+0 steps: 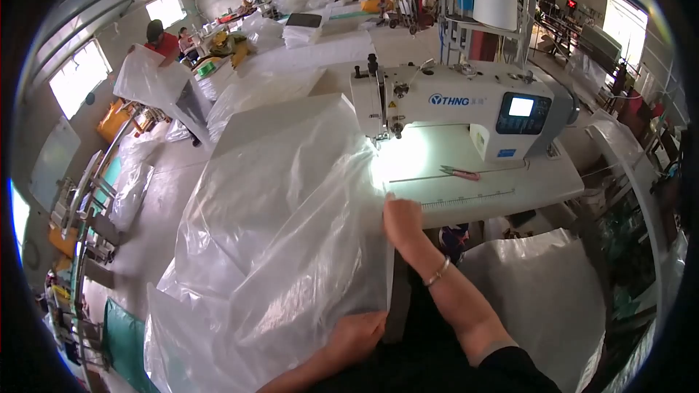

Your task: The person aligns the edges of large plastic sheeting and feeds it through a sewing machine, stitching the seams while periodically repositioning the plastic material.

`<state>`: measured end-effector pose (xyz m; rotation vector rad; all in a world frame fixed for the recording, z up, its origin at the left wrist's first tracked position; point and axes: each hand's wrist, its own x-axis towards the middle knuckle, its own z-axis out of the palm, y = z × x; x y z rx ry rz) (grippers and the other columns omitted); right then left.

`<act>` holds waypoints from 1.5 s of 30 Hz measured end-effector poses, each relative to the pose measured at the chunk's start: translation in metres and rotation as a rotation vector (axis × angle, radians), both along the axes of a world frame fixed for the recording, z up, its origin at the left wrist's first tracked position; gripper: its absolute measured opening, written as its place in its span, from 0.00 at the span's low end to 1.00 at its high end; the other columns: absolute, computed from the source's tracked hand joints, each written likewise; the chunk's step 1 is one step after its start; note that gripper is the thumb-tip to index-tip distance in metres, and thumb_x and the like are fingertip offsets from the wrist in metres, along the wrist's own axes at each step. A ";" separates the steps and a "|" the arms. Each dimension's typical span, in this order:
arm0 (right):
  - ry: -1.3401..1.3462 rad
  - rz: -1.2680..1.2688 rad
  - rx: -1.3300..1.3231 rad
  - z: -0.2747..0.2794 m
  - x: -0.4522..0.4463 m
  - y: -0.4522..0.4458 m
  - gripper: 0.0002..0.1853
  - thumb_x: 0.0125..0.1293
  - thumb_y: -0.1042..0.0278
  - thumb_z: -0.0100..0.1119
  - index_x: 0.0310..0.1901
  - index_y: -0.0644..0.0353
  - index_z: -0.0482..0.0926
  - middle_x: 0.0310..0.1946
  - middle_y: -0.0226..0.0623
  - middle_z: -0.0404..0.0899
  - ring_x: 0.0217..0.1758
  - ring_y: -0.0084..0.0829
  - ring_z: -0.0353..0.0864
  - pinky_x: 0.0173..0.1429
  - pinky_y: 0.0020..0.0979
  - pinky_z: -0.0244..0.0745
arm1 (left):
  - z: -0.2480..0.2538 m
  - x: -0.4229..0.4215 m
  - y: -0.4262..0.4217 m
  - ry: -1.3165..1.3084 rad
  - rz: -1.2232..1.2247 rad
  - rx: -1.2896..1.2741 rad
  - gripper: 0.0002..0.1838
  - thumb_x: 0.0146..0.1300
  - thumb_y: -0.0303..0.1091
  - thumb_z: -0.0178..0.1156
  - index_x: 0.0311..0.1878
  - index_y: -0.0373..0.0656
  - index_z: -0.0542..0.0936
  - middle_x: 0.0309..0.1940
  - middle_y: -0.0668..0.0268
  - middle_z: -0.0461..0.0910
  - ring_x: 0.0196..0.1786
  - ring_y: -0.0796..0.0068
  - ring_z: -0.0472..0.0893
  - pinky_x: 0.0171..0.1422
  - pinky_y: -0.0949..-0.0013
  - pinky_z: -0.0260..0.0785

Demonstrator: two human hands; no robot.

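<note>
A large translucent plastic sheet (269,211), wrinkled and shiny, spreads over the left of the sewing table and hangs toward me. Its right edge runs up to the needle area of a white sewing machine (451,98), where a lamp glares. My right hand (403,220) is closed on that edge just in front of the needle, at the table's front. Lower down, my left hand (358,335) pinches the same edge near my body. Small thread snips (460,173) with a reddish handle lie on the machine bed, right of the needle.
Another pale sheet (539,291) hangs below the table at right. A white thread cone (496,5) stands on a rack behind the machine. At left, a person in red (166,45) is beside a plastic-covered stack. Further people sit at the back.
</note>
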<state>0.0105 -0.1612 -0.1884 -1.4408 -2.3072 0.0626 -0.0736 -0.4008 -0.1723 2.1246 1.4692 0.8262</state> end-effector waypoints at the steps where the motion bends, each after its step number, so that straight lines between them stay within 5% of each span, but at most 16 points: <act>1: 0.010 0.008 0.011 0.002 0.001 -0.012 0.08 0.56 0.70 0.54 0.34 0.65 0.76 0.20 0.45 0.78 0.26 0.44 0.81 0.30 0.41 0.75 | -0.002 -0.002 0.004 -0.024 0.036 -0.011 0.11 0.58 0.28 0.54 0.43 0.36 0.76 0.29 0.54 0.79 0.32 0.52 0.79 0.33 0.57 0.71; 8: -0.025 0.016 -0.012 0.006 -0.001 -0.004 0.09 0.56 0.71 0.54 0.37 0.65 0.76 0.19 0.45 0.78 0.24 0.44 0.80 0.30 0.41 0.75 | -0.011 -0.012 0.040 -0.032 0.085 -0.099 0.09 0.60 0.28 0.54 0.43 0.36 0.77 0.34 0.50 0.79 0.36 0.50 0.79 0.38 0.55 0.71; 23: 0.044 0.043 0.001 0.007 -0.015 0.049 0.05 0.52 0.70 0.56 0.29 0.62 0.76 0.22 0.46 0.79 0.28 0.45 0.81 0.34 0.41 0.75 | -0.012 -0.021 0.127 -0.176 0.230 0.116 0.04 0.61 0.28 0.52 0.34 0.39 0.75 0.27 0.48 0.76 0.32 0.45 0.76 0.32 0.50 0.65; 35: 0.060 0.010 0.079 -0.011 -0.025 0.091 0.04 0.50 0.71 0.55 0.25 0.60 0.77 0.22 0.43 0.79 0.28 0.43 0.80 0.34 0.39 0.75 | -0.011 -0.009 0.152 0.047 0.361 -0.047 0.13 0.62 0.31 0.52 0.48 0.37 0.74 0.30 0.45 0.77 0.38 0.44 0.76 0.40 0.49 0.67; 37: 0.170 0.066 0.053 -0.009 -0.018 0.094 0.06 0.53 0.69 0.54 0.29 0.58 0.79 0.21 0.43 0.79 0.27 0.42 0.80 0.33 0.38 0.74 | -0.021 -0.005 0.133 0.086 0.388 0.151 0.17 0.61 0.29 0.52 0.53 0.38 0.71 0.38 0.48 0.77 0.42 0.45 0.76 0.45 0.50 0.68; 38: 0.186 0.051 0.109 -0.010 -0.016 0.092 0.11 0.56 0.65 0.57 0.39 0.60 0.80 0.23 0.43 0.79 0.25 0.43 0.79 0.32 0.38 0.74 | -0.025 -0.004 0.122 0.092 0.390 0.132 0.17 0.61 0.29 0.52 0.53 0.38 0.71 0.38 0.48 0.77 0.42 0.45 0.76 0.45 0.50 0.68; 41: 0.431 0.069 0.134 -0.002 -0.004 0.057 0.18 0.57 0.61 0.62 0.46 0.61 0.77 0.28 0.43 0.79 0.27 0.42 0.79 0.34 0.38 0.73 | -0.037 -0.007 0.091 0.229 0.437 0.127 0.19 0.60 0.29 0.52 0.55 0.38 0.70 0.47 0.50 0.74 0.43 0.46 0.76 0.48 0.52 0.68; 43: 0.621 0.081 0.058 0.000 0.009 0.012 0.20 0.56 0.61 0.65 0.47 0.63 0.75 0.31 0.41 0.78 0.29 0.41 0.78 0.36 0.38 0.73 | -0.061 -0.015 0.065 0.218 0.465 0.071 0.24 0.60 0.28 0.52 0.59 0.30 0.64 0.49 0.46 0.73 0.52 0.45 0.73 0.57 0.55 0.66; 45: 0.634 0.214 0.222 -0.011 0.023 -0.025 0.20 0.57 0.64 0.64 0.49 0.62 0.72 0.31 0.40 0.77 0.32 0.41 0.78 0.38 0.37 0.74 | -0.071 -0.021 0.046 0.206 0.554 -0.014 0.21 0.61 0.28 0.51 0.58 0.34 0.65 0.48 0.46 0.73 0.50 0.45 0.74 0.54 0.53 0.66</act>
